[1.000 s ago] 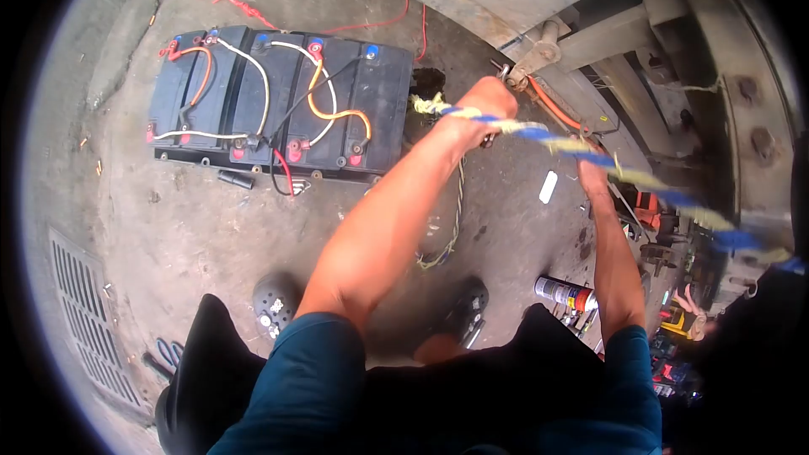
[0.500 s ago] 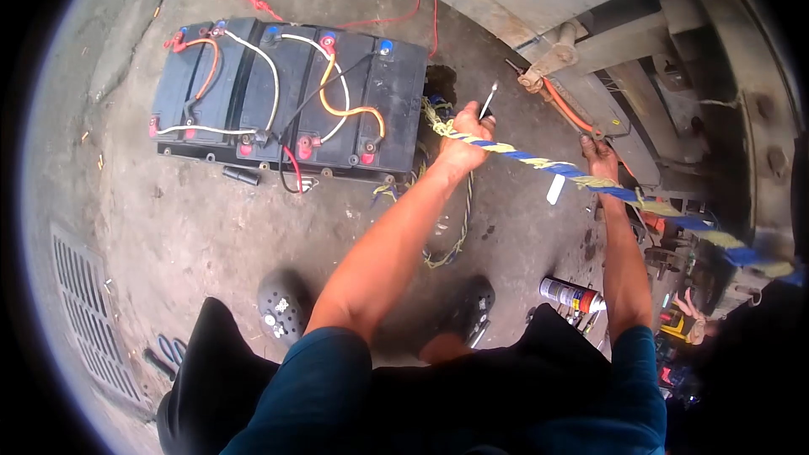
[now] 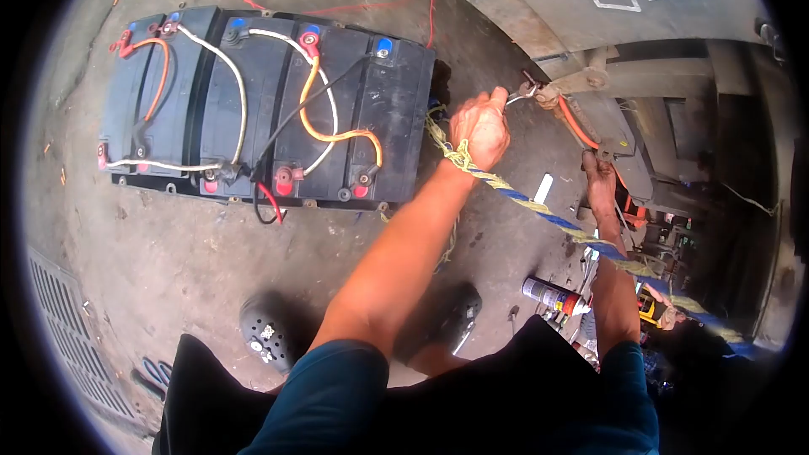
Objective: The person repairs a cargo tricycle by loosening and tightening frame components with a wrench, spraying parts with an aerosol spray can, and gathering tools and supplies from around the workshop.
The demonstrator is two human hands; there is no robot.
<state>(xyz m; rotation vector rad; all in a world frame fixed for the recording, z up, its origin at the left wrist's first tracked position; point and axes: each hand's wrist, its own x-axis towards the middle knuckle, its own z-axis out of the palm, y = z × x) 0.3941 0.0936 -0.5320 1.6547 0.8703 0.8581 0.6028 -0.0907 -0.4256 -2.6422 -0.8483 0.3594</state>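
Note:
My left hand [image 3: 479, 131] is closed around a silver wrench [image 3: 522, 93]. The wrench's far end reaches the rusty metal joint [image 3: 549, 96] on the machine, though its exact contact is unclear. A blue-and-yellow rope [image 3: 539, 212], knotted near my left wrist, stretches across to the lower right. My right hand [image 3: 600, 181] has its fingers closed at the lower end of an orange cable [image 3: 578, 125], beside a small metal bracket. Left of my left hand stands a bank of black batteries [image 3: 341, 109] joined by white, orange and black leads.
The machine's grey body [image 3: 539, 0] overhangs at the upper right. A spray can [image 3: 549, 294] lies on the floor near scattered tools, and a white strip [image 3: 543, 188] lies between my arms. A floor grate [image 3: 72, 329] is at the left; red string [image 3: 362, 8] runs behind the batteries.
My left hand has moved up and right, bringing the wrench to the rusty joint. My right hand stays by the orange cable. The view has shifted slightly.

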